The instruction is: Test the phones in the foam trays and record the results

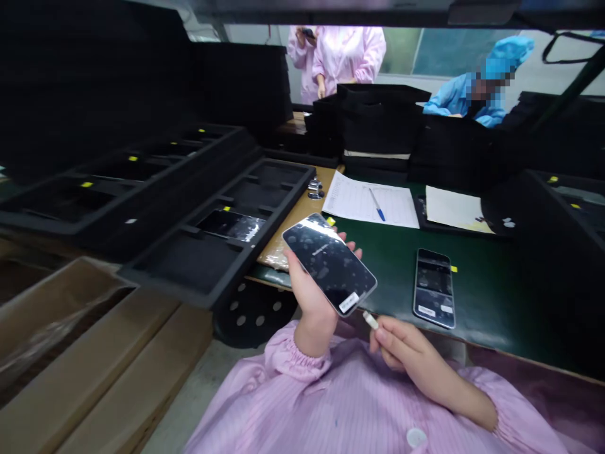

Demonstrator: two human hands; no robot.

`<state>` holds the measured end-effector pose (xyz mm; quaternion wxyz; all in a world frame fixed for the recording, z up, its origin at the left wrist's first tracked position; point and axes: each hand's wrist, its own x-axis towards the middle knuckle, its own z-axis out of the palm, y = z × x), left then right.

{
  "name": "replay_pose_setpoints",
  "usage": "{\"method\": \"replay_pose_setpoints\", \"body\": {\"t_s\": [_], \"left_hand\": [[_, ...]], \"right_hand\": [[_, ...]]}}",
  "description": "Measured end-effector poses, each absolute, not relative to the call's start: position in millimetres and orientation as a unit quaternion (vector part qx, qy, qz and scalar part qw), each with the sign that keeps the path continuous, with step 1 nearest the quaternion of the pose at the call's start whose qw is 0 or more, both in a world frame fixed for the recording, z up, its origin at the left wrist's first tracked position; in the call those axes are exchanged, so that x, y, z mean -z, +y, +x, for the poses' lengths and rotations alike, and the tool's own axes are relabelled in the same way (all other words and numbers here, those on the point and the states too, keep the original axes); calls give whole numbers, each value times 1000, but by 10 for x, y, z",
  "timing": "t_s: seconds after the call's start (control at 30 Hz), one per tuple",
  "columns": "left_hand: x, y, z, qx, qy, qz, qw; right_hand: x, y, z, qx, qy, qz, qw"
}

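Observation:
My left hand (314,302) is closed round a smartphone (331,261), its dark screen tilted up toward me. The screen shows a small line of pale text, and a white label sits near its lower end. A yellow tab sticks out at the phone's top edge. My right hand (401,347) pinches a small white plug (370,320), like the end of a charging cable. The plug points at the phone's lower end, with a small gap between them. Any cable behind the plug is hidden by my fingers. A second smartphone (433,289) lies face up on the green tabletop to the right.
To the left, a black foam tray (184,261) holds a phone (231,225); another tray (155,189) holds several. A pen (377,205) rests on a printed sheet (350,198). Cardboard boxes (118,359) stand lower left. Stacked black trays (382,120) stand behind; people work beyond.

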<state>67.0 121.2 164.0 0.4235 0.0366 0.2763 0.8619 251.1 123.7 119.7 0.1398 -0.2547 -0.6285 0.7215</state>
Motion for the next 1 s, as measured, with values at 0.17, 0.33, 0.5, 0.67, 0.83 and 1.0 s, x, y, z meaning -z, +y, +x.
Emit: {"method": "replay_pose_setpoints", "body": {"t_s": [0.17, 0.33, 0.5, 0.67, 0.83, 1.0], "left_hand": [[-1772, 1014, -43, -943, 259, 12, 209], [-1898, 575, -404, -923, 303, -48, 232], [-1859, 352, -367, -878, 333, -41, 342], [-1880, 322, -182, -816, 335, -2, 472], [-1974, 167, -596, -876, 365, -2, 314], [-1946, 132, -1326, -874, 462, -84, 123]], "right_hand": [[-1141, 1322, 2729, -692, -634, -314, 143], [-1083, 1420, 2814, -674, -632, -337, 180], [-1144, 1341, 2654, -671, -637, -340, 171], [-1231, 1296, 2586, -650, -666, -334, 151], [-1190, 1322, 2721, -611, -686, -358, 168], [-1147, 1334, 2774, -592, -684, -379, 196]]}}
